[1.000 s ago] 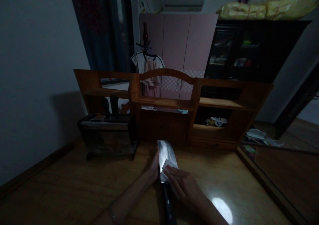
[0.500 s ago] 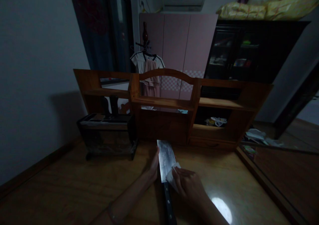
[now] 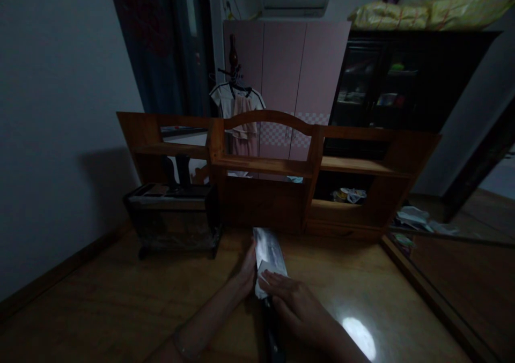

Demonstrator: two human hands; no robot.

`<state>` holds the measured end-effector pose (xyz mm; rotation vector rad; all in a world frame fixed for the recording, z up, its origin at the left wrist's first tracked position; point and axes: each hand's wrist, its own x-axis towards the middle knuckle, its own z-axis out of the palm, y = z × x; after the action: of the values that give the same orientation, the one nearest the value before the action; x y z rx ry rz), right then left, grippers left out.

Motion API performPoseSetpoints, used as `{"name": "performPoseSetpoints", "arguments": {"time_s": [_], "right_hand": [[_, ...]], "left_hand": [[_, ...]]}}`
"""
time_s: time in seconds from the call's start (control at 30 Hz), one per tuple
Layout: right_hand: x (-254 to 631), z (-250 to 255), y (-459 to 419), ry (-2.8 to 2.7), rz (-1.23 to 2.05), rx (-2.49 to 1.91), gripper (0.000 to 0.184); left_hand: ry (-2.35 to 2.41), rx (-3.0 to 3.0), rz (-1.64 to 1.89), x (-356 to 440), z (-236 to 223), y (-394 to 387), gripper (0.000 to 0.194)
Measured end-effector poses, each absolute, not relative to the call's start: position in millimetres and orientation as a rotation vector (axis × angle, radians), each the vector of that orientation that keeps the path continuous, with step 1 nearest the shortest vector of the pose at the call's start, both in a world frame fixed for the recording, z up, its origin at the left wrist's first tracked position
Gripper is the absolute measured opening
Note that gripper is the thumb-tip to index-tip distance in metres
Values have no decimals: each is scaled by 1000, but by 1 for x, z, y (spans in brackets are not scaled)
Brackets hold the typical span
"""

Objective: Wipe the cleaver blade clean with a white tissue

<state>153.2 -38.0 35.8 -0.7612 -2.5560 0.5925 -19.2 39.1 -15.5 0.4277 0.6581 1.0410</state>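
Observation:
A kitchen cleaver (image 3: 270, 249) with a broad steel blade and a black riveted handle (image 3: 272, 333) is held above the wooden tabletop, its handle toward me. My left hand (image 3: 246, 271) grips the blade from its left edge; its fingers are mostly behind the steel. White tissue (image 3: 263, 287) lies on the lower blade near the handle. My right hand (image 3: 292, 298) presses that tissue flat against the blade with its fingers. Part of the handle is hidden beneath my right hand.
A black knife block (image 3: 173, 213) with dark handles stands at left on the tabletop (image 3: 120, 309). Behind it runs a wooden shelf unit (image 3: 265, 164) with a small bundle (image 3: 349, 195) in its right compartment. A round light reflection shows at right.
My right hand has moved left across the blade with the tissue, from the right edge onto the lower middle. My left hand and the cleaver have barely shifted.

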Motion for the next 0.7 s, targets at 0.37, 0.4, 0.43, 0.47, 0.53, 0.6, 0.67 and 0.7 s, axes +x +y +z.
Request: {"name": "performPoseSetpoints", "arguments": {"time_s": [0.37,0.4,0.43,0.47,0.53,0.6,0.67,0.7], "right_hand": [[168,31,-30,-2520,233,-1043,36],[169,30,-30,-2521,227,-1067,35],[169,30,-30,-2521,227,-1086,34],[169,29,-30,-2519,229,-1101,34],[169,28,-30,-2510,239,-1112,32],[169,26,-29,-2506,263,-1093,32],[170,25,-29,-2516,305,-1056,32],[169,25,-29,-2525,327,-1040,33]], "left_hand": [[555,405,1092,-20,-20,42,67],[559,410,1092,-20,-21,42,66],[562,420,1094,-19,-21,42,66],[563,430,1094,-19,-21,42,66],[564,444,1094,-19,-21,42,66],[568,444,1095,-19,-21,42,64],[574,429,1103,-19,-22,42,62],[578,423,1103,-19,-23,42,62]]}}
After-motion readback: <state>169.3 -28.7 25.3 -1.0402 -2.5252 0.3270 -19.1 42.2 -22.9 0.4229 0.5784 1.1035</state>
